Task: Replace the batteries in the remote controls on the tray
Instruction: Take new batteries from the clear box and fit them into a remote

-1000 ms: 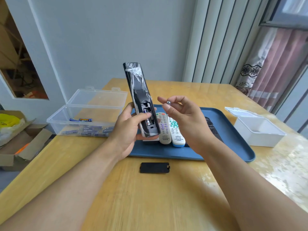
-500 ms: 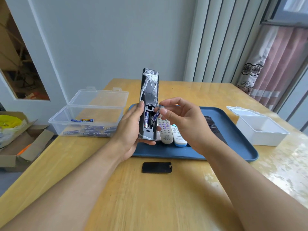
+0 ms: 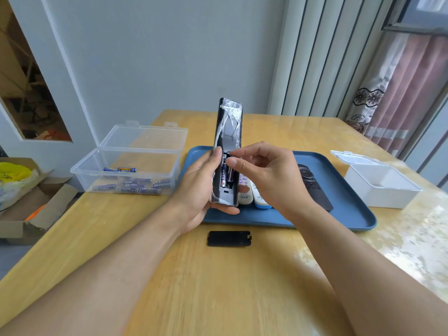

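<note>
The left hand (image 3: pixel 201 187) holds the long black remote (image 3: pixel 226 151) standing up above the near-left part of the blue tray (image 3: pixel 339 209), its fingers wrapped round the remote's lower end. The back of the remote faces the person, and its battery slot is open.

Two batteries (image 3: pixel 226 174) lie in the slot, side by side, and they run the same way as the remote — up and down. The right hand (image 3: pixel 264 173) is just right of the slot. Its thumb and fingertips pinch the top of the right battery, which I think is not pushed all the way in yet. So the push should go down and into the slot.

The black cover (image 3: pixel 229 238) lies flat on the table (image 3: pixel 242 287), just in front of the tray — closer to the right hand.
</note>
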A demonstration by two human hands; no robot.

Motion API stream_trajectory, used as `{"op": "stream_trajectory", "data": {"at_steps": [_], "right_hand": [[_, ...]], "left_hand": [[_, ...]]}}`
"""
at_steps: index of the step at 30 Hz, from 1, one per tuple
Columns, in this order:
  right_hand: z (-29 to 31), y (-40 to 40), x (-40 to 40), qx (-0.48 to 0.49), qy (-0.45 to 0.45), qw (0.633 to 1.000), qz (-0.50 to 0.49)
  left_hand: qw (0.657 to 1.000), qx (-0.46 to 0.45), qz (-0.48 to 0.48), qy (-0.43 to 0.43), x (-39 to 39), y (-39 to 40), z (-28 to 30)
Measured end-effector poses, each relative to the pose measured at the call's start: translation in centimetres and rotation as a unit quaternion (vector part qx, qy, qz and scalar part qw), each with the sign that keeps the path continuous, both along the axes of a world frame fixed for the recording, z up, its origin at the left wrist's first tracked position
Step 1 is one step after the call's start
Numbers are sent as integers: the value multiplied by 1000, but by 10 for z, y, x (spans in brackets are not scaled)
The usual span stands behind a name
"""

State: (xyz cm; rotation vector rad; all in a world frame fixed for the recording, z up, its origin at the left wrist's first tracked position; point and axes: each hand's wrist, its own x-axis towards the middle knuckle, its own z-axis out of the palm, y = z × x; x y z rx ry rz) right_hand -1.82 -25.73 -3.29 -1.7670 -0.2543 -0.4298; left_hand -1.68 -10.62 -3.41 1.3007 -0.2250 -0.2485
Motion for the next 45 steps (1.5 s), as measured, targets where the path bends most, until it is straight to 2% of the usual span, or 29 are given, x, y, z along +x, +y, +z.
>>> {"op": "stream_trajectory", "data": {"at_steps": [6,16,22,28,31,35,40,45], "right_hand": [[2,-1,-1,-3,47,999,5],[8,1,-11,-70,19,997,9],[11,-4,-7,-47,32,998,2],[2,-3,0,-184,-49,981,-35],[1,-3,0,-303,-99,945,-70],[0,2,-2,-464,-183,859,-119],[2,12,-7,-525,-253,795,-168],[-1,14,-12,-597,-198,758,-171]], "left_hand": [[1000,4,-9,1,0,0,-1],[1000,-8,-9,8,2,1,-3],[1000,-16,-13,-8,4,0,-7],[999,-22,21,-18,6,0,-11],[998,-37,45,-26,7,0,-10],[995,-41,88,-41,10,5,-7],[992,12,100,-73,9,7,-12],[987,10,134,-83,14,6,-12]]}}
